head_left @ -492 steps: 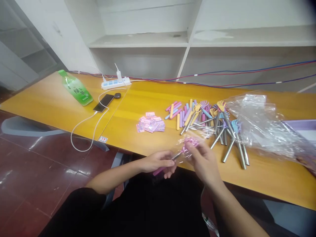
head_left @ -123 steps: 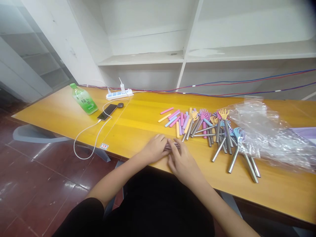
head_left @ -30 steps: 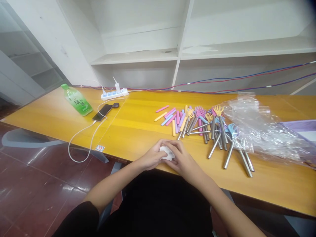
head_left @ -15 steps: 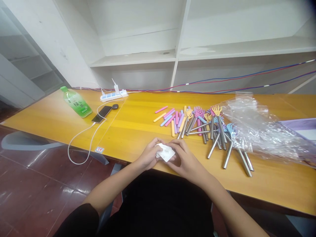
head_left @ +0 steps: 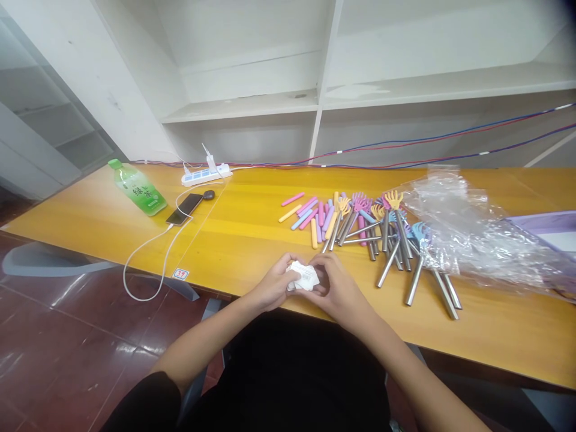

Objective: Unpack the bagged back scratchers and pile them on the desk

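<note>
A small stack of white printed cards [head_left: 305, 276] sits between my two hands above the table's front edge. My left hand [head_left: 279, 282] is closed on the stack's left side, thumb on top. Curled around the right side, my right hand [head_left: 336, 288] has its fingers and thumb at the cards' edges. Beyond my hands lie several pink, yellow, blue and purple handle sleeves [head_left: 314, 233]. Beside them are several back scratchers with metal tubes [head_left: 414, 281] and coloured hand-shaped heads [head_left: 394, 200].
Clear plastic bags [head_left: 477, 234] are heaped on the right, partly over a purple box [head_left: 546, 231]. On the left are a green tea bottle [head_left: 139, 189], a phone [head_left: 184, 209] with a white cable, and a power strip [head_left: 207, 174]. Shelving [head_left: 243, 108] rises behind the table [head_left: 234, 240].
The cards have shifted slightly in my hands and are turned a little. My right hand's fingers and thumb have come closer around the stack.
</note>
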Tool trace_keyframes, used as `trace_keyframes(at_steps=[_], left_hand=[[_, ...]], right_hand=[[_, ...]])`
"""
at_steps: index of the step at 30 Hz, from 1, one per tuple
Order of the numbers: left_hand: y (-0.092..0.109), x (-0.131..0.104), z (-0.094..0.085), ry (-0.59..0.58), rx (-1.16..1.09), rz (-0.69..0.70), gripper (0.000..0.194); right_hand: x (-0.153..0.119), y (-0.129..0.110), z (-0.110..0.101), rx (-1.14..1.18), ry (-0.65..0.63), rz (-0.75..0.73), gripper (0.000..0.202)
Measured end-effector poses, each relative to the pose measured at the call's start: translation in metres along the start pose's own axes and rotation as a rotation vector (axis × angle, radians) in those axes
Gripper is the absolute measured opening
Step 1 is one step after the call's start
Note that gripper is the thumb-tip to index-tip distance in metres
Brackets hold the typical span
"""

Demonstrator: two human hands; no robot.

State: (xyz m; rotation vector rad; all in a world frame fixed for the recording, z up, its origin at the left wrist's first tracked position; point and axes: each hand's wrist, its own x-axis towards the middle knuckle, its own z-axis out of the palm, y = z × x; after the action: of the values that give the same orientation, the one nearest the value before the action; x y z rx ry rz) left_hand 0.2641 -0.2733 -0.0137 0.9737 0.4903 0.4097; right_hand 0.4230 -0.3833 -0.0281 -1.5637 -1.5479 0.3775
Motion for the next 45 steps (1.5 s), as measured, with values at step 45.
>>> trace_keyframes(at_steps=[45], left_hand=[[-0.012, -0.019, -0.004, 0.222, 1.633, 0.512, 0.05]], right_hand=[[-0.021, -0.005, 0.016, -0.564, 0.026, -0.185, 0.056]])
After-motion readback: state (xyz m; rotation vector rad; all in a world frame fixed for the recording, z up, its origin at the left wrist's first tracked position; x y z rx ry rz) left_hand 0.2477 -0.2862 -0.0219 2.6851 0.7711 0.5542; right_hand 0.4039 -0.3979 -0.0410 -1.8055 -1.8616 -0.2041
